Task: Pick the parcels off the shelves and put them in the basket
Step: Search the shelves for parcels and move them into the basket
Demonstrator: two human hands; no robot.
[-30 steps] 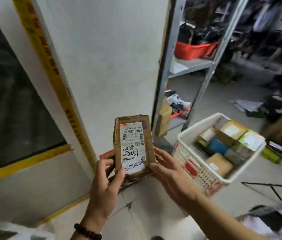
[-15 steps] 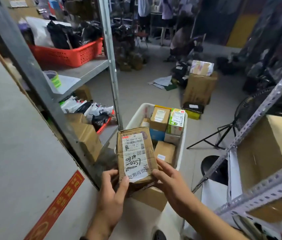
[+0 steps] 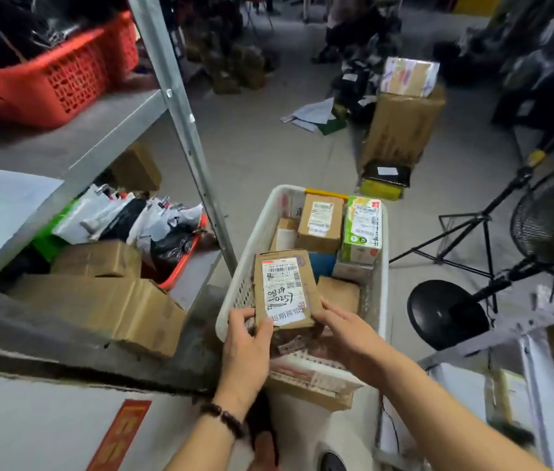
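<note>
Matt cardboard parcel [image 3: 284, 288], white perforated plastic basket [image 3: 376, 287], grey metal shelf [image 3: 180, 107]

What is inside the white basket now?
Several parcels: a labelled brown box, a green-and-white carton, a blue item and smaller brown boxes. The left hand and right hand hold another labelled parcel at the near end, hiding what lies under it and the floor of the basket.

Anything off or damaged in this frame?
Loose papers lie strewn on the floor beyond the basket. The parcel above the basket's near end looks creased and scuffed; nothing spilled.
</note>
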